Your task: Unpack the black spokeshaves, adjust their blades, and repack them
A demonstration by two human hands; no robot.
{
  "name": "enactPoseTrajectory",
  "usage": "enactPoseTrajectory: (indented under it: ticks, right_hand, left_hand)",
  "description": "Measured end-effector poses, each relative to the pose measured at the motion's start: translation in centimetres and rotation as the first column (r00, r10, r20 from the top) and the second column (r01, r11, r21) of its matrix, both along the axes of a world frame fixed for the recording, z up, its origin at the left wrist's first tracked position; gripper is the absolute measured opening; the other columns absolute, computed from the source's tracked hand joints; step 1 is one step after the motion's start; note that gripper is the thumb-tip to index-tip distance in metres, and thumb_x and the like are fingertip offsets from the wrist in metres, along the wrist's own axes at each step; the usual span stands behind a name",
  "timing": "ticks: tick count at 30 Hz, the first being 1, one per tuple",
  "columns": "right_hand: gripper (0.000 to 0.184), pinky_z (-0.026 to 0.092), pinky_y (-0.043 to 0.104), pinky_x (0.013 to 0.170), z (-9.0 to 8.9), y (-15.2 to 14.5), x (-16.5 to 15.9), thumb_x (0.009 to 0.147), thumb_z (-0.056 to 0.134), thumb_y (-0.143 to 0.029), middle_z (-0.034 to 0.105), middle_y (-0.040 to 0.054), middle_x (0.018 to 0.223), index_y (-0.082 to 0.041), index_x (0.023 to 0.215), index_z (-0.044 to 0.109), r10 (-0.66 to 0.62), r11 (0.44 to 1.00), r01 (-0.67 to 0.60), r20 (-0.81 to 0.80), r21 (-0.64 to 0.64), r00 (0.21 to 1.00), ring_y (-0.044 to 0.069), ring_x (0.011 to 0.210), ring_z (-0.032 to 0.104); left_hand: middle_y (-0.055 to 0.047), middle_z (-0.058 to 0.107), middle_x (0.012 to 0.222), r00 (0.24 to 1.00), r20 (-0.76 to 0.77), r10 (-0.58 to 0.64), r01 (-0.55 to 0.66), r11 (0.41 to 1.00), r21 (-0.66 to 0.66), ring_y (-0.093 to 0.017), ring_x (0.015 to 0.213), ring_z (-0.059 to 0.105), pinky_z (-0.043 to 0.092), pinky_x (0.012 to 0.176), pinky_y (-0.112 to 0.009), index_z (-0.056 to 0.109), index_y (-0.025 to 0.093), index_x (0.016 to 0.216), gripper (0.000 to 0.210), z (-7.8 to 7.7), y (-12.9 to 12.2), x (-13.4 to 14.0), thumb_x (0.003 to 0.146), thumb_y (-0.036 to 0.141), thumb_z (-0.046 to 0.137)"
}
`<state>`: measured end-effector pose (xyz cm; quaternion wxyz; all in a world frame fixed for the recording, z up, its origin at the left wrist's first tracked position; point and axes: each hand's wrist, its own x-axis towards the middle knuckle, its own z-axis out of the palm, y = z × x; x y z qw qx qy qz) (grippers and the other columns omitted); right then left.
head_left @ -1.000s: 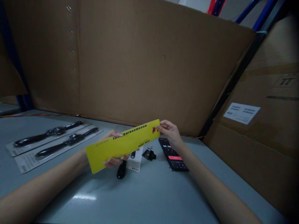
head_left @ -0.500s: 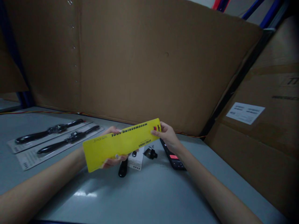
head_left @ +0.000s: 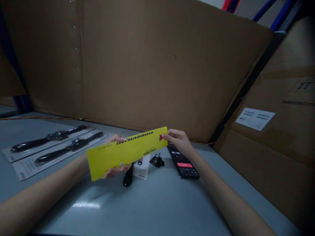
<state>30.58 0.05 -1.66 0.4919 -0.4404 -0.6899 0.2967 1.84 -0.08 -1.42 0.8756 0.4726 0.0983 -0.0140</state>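
Note:
A long yellow backing card [head_left: 128,152], printed "WOODWORKING TOOL" and "SPOKE SHAVE" upside down to me, is held tilted above the table. My left hand [head_left: 116,171] grips it from behind, thumb and fingers wrapping its long edges. With thumb and fingers, my right hand [head_left: 177,139] pinches the card's right end beside a small red and blue logo. Under the card a black tool handle [head_left: 128,177] sticks out; the rest of that tool is hidden. A white printed leaflet [head_left: 142,168] and a small black part in clear wrap [head_left: 157,161] lie beside it.
Two packaged black spokeshaves [head_left: 49,139] lie on the grey table [head_left: 123,209] at the left. A phone [head_left: 183,164] with a timer screen rests at the right. Behind stands a tall cardboard sheet [head_left: 152,72]; a cardboard box [head_left: 270,144] borders the right side.
My right hand has shifted slightly right along the card's end, so its logo and the phone's screen show more. The view has moved a little.

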Motion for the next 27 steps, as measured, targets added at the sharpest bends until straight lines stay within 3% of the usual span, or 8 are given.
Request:
enactPoseTrajectory:
  ticks: [3, 6, 16, 27]
  right_hand:
    - [0.033, 0.044, 0.025, 0.05, 0.3, -0.1, 0.7, 0.07, 0.059, -0.05, 0.062, 0.0016, 0.061, -0.018, 0.061, 0.061, -0.071, 0.995, 0.058, 0.167, 0.079, 0.983, 0.014, 0.056, 0.056]
    - [0.034, 0.04, 0.023, 0.047, 0.7, -0.3, 1.1, 0.074, 0.056, -0.048, 0.057, 0.0002, 0.055, -0.018, 0.059, 0.059, -0.049, 0.994, 0.027, 0.219, 0.106, 0.975, 0.011, 0.05, 0.051]
    - [0.034, 0.039, 0.024, 0.048, 1.2, -0.4, 1.5, 0.071, 0.058, -0.05, 0.056, -0.0004, 0.057, -0.018, 0.06, 0.058, 0.02, 0.996, -0.029, 0.116, 0.08, 0.993, 0.012, 0.052, 0.049]
    - [0.03, 0.046, 0.027, 0.057, 0.9, 0.7, 4.7, 0.07, 0.06, -0.05, 0.064, 0.002, 0.07, -0.02, 0.067, 0.06, -0.129, 0.988, 0.132, -0.048, 0.075, 0.99, 0.017, 0.065, 0.059]
  left_hand:
    - [-0.004, 0.052, 0.064, 1.0, -0.012, -0.026, 0.027, 0.999, 0.022, -0.013, 0.04, 0.045, 0.038, 0.035, -0.024, 0.04, 0.013, 0.124, 0.075, 0.0, 0.3, -0.1, 0.065, 0.059, 0.028]
    - [-0.004, 0.052, 0.064, 1.0, -0.021, -0.016, 0.017, 0.999, 0.041, -0.012, 0.04, 0.045, 0.038, 0.034, -0.024, 0.041, 0.013, 0.123, 0.075, 0.4, 0.2, -0.3, 0.067, 0.059, 0.022]
    - [-0.002, 0.05, 0.062, 1.0, -0.003, 0.007, -0.007, 1.0, -0.004, -0.01, 0.037, 0.046, 0.036, 0.03, -0.02, 0.044, 0.007, 0.116, 0.076, 0.7, -0.8, -0.2, 0.065, 0.059, 0.025]
    - [-0.005, 0.051, 0.06, 0.996, 0.045, 0.08, -0.083, 0.993, 0.082, -0.009, 0.033, 0.038, 0.03, 0.026, -0.02, 0.044, 0.008, 0.116, 0.074, 0.5, -0.8, -0.3, 0.069, 0.061, 0.022]
